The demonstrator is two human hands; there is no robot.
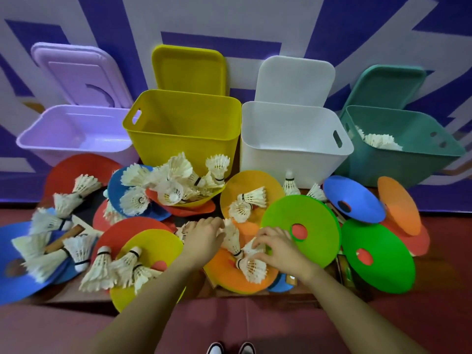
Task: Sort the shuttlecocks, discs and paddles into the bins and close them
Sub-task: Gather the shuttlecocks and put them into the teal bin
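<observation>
yellow bin (184,139): smooth plastic, slight sheen | white bin (288,146): matt plastic | green disc (301,233): flat matt sheet | shuttlecocks (251,267): white feathers | paddle handle (65,238): wood

Sports hall: court-lined floor (229,26), shuttlecocks (173,180).

Floor: dark red floor (255,325).
On it: lilac (74,139), yellow (184,129), white (293,144) and teal (408,152) open plastic bins; scattered coloured flat discs (301,226).
</observation>
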